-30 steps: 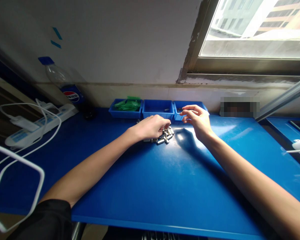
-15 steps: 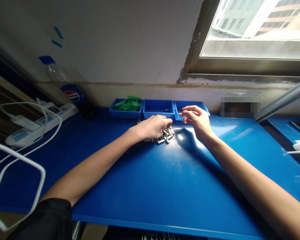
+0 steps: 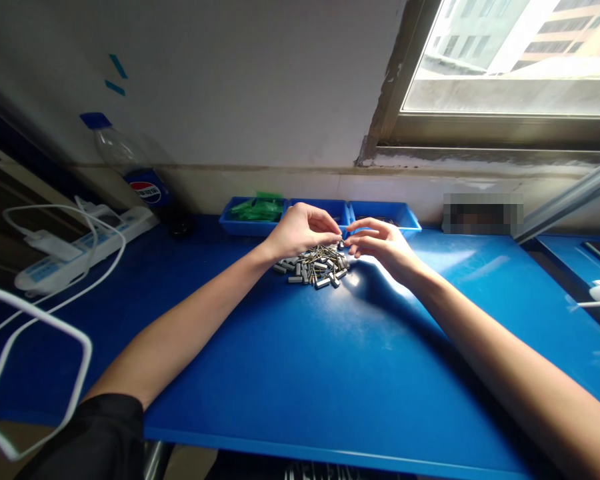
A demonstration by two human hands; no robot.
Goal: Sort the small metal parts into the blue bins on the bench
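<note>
metal piece (image 3: 341, 245) now above the pile (image 3: 316, 268), pinched by left hand (image 3: 300, 232) — right hand (image 3: 387, 250) nearer, grip unclear

Up comes the left hand (image 3: 303, 230) off the pile of metal pieces (image 3: 315, 268), baring far more of it, and a small piece (image 3: 341, 245) now shows at its fingertips! In from the right-hand bin (image 3: 403, 213) swings the right hand (image 3: 384, 248), fingers nearly meeting the left's.
</note>
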